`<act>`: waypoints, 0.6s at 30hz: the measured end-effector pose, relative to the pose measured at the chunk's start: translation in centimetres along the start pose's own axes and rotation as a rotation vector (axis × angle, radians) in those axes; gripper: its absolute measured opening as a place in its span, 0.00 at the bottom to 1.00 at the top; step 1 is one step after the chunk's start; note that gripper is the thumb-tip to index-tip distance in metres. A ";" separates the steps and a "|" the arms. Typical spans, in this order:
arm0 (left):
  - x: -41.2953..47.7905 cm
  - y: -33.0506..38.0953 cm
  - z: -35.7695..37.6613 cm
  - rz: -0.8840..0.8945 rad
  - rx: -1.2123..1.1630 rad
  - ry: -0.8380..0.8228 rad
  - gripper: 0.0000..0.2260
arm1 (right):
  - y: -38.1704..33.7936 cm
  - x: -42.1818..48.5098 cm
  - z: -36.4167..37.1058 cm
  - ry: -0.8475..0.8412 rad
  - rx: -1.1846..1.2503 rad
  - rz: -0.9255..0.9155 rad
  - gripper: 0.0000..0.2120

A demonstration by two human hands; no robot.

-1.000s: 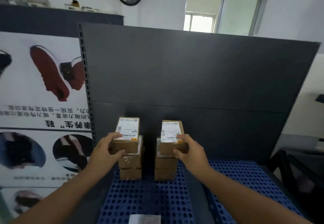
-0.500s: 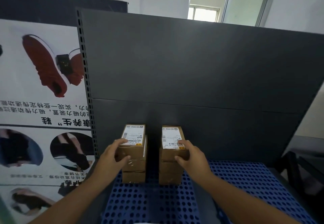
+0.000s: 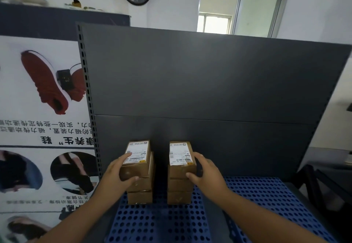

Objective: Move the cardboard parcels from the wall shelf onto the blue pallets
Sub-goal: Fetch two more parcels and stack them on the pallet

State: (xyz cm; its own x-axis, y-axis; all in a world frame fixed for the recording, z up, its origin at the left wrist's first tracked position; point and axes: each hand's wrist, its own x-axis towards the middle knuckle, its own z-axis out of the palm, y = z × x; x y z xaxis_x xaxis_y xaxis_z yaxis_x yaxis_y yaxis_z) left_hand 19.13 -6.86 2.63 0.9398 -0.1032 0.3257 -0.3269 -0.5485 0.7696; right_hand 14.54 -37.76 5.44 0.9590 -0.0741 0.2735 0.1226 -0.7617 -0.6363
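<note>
Your left hand (image 3: 116, 174) is closed on the top parcel of the left stack (image 3: 140, 173), fingers over its label and thumb on the near face. Your right hand (image 3: 206, 172) grips the top parcel of the right stack (image 3: 181, 172) the same way, fingers on its right side, thumb across the front. Both stacks look three parcels high and stand on the blue pallet (image 3: 162, 221), at its far edge, close against the dark back panel (image 3: 209, 83), the left stack near the far-left corner. They sit near each other with a dark gap between.

The main risk, as I judge it, is the left stack: its layers are not flush, the middle parcel jutting a little to the right, so if you let go with a sideways push or drag your thumb off the front, the top one could slide or tip the column into the gap. Releasing both at once means you cannot steady either. A corner set on a pallet hole would also leave a stack leaning.

Each top parcel lies flat, label up, its long axis running from you towards the back panel, a short end facing you; the two are roughly parallel
</note>
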 end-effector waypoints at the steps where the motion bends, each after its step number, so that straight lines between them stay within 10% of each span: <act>1: 0.0 0.2 -0.1 0.016 0.019 0.009 0.36 | 0.0 -0.1 -0.4 0.003 0.002 0.003 0.31; 18: 1.0 7.1 -0.1 0.251 0.211 0.103 0.33 | -0.3 -4.3 -8.7 0.138 -0.061 0.025 0.32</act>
State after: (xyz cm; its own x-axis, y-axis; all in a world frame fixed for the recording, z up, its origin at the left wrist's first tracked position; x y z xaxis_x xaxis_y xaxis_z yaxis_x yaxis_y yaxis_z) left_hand 17.71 -10.78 8.50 0.8144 -0.1781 0.5524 -0.5088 -0.6770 0.5318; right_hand 8.19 -42.77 10.76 0.9168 -0.1783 0.3572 0.0793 -0.7956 -0.6006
